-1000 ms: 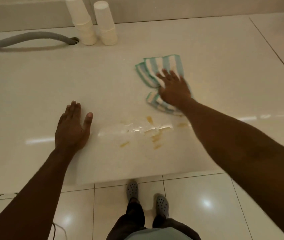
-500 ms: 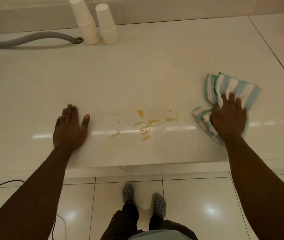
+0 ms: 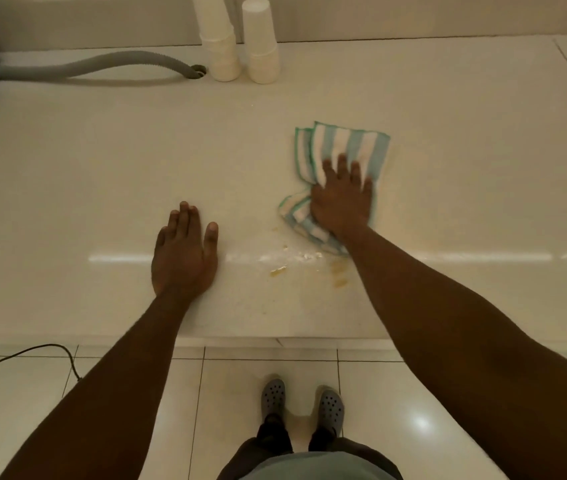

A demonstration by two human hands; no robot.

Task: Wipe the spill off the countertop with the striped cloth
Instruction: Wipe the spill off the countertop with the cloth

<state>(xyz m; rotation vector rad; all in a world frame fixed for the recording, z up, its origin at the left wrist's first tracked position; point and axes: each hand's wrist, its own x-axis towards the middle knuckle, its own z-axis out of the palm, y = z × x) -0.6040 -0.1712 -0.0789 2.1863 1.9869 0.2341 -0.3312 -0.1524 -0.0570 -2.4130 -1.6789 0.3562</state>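
While the folded cloth with blue-green and white stripes lies on the pale glossy countertop, a little right of the middle and between the back edge and the front edge, the right hand presses flat on its near half with the fingers spread, not pinching it. The orange-brown spill is not under the cloth: its drops and wet film sit just beside the cloth's near corner, toward the front edge. I judge the main risk is that a stroke passes beside these drops, or only smears them into a thin film. A pull toward the front edge may also push liquid over it onto the white tiled floor. The left hand rests open and flat, near the drops, so it may get wet. The two stacks of white paper cups near the back edge are well apart.
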